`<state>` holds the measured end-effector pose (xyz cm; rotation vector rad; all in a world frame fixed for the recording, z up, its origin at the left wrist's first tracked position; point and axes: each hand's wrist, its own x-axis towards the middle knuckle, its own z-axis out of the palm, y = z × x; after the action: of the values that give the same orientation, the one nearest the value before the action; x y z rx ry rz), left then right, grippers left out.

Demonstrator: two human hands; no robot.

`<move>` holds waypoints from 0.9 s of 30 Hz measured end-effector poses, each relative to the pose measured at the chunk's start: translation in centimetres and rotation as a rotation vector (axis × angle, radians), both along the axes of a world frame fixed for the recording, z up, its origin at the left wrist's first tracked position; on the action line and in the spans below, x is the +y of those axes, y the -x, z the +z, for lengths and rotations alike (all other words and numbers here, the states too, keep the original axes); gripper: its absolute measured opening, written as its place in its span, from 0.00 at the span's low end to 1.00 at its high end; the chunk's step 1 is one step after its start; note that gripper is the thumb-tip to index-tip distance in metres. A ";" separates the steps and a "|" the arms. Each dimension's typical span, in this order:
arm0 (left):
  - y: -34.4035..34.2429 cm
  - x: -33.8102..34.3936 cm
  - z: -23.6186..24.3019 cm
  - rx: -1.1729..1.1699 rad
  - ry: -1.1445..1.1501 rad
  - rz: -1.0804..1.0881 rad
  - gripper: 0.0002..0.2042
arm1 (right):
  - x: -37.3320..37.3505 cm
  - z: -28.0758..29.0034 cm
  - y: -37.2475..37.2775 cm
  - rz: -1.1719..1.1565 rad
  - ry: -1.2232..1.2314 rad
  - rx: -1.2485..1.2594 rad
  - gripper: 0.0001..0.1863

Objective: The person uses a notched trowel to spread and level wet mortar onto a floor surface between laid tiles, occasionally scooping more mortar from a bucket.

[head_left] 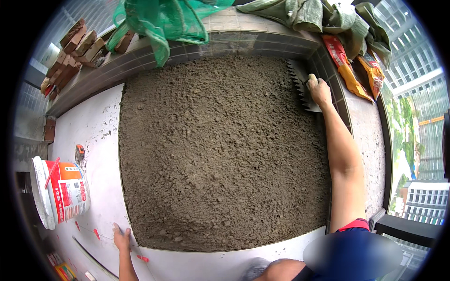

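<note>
My right hand (320, 92) is closed round the pale handle of a notched trowel (300, 83), at the far right corner of a wide bed of grey-brown mortar (220, 154). The trowel's toothed edge faces left, over the mortar, and its other side is close to the tiled wall. At the lower left, my left hand (122, 237) rests on a white floor tile (101, 187) beside the mortar's edge, fingers apart and holding nothing. Crumbly and uneven, the mortar fills the space between the white tiles and the low walls.
A white and red bucket (65, 192) stands on the left tiles, near a small tape measure (79, 152). Red tile clips (142, 258) sit along the tile joints. On the ledges lie bricks (77, 54), green netting (161, 23), sacking (309, 16) and orange-red bags (347, 70).
</note>
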<state>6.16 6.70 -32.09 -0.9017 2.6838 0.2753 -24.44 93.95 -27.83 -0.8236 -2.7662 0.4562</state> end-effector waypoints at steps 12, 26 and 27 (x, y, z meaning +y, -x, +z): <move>1.4 0.3 1.8 -0.011 0.005 0.006 0.46 | -17.1 0.5 3.3 0.093 0.559 -0.045 0.32; 1.8 0.7 2.1 -0.053 0.072 -0.051 0.47 | -35.2 4.3 3.0 0.349 1.316 -0.075 0.21; 1.7 0.5 1.8 -0.048 0.065 -0.054 0.47 | -34.4 4.4 3.9 0.346 1.359 -0.132 0.21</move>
<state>4.42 7.22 -30.34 -0.8414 2.6822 0.1538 -28.34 59.58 -23.41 -0.5025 -2.3788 2.5041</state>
